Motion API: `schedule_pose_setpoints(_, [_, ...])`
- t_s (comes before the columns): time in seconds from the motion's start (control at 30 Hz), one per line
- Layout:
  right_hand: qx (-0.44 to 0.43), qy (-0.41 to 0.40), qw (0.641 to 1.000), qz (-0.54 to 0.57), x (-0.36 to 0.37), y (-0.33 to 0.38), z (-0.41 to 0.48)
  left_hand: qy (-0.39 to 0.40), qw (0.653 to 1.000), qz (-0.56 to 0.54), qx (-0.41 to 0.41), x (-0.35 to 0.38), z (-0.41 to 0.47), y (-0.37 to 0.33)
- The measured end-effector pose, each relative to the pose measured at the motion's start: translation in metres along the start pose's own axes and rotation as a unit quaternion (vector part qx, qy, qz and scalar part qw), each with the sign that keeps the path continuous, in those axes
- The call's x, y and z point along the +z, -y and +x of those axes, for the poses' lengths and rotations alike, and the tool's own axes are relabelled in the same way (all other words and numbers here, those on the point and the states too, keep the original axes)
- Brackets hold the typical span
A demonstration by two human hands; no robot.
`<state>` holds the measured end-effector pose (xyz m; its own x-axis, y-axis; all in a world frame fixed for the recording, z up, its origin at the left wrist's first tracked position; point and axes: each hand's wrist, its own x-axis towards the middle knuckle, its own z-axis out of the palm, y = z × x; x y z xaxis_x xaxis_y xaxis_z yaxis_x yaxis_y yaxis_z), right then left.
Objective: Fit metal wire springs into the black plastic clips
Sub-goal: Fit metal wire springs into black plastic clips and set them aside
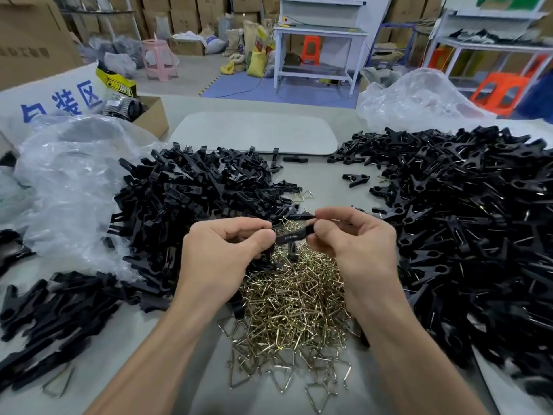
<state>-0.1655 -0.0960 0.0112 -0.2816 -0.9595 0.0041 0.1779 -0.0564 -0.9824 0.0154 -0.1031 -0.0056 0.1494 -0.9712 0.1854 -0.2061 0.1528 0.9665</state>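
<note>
Black plastic clip (294,233) sits between my two hands, raised above brass-toned spring pile (293,298). Left hand (227,250) pinches its left end, fingers curled round it; right hand (353,241) pinches right end. Clip's long axis runs hand to hand, right end slightly higher. Both hands equally near. Spring already in grip: I cannot tell. I judge next spring lies straight below. Unfitted clips (185,199) heaped left, fitted clips (463,223) right.
</note>
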Motion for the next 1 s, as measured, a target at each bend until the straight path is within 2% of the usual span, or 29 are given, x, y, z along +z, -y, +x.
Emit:
schedule_pose_setpoints(0.17, [0.017, 0.063, 0.998, 0.019, -0.001, 0.002, -0.001, 0.040, 0.999, -0.037, 0.001, 0.003, -0.002, -0.001])
schedule_pose_setpoints(0.27, [-0.011, 0.111, 0.993, -0.030, 0.000, 0.001, -0.005, 0.039, 0.997, -0.066, -0.019, 0.005, -0.003, -0.003])
schedule_pose_setpoints(0.37, [-0.024, 0.091, 0.995, -0.045, 0.003, 0.000, -0.005, 0.036, 0.994, -0.099, -0.042, 0.009, -0.005, -0.004])
schedule_pose_setpoints(0.5, [-0.023, 0.022, 0.999, 0.007, -0.002, 0.003, 0.000, 0.012, 0.989, -0.131, -0.060, 0.008, -0.004, -0.005])
schedule_pose_setpoints(0.67, [-0.028, 0.034, 0.999, 0.003, -0.003, 0.001, 0.000, 0.058, 0.990, -0.121, -0.055, 0.009, -0.007, -0.006])
schedule_pose_setpoints(0.77, [0.032, 0.121, 0.989, 0.075, -0.005, 0.000, 0.000, 0.037, 0.992, -0.113, -0.047, 0.010, -0.005, -0.006])
schedule_pose_setpoints(0.83, [0.045, 0.192, 0.977, 0.084, -0.004, -0.001, -0.001, 0.041, 0.991, -0.118, -0.055, 0.010, -0.004, -0.006])
schedule_pose_setpoints(1.0, [0.059, 0.242, 0.961, 0.123, -0.006, -0.002, 0.002, 0.106, 0.975, -0.162, -0.106, 0.013, -0.008, -0.006])
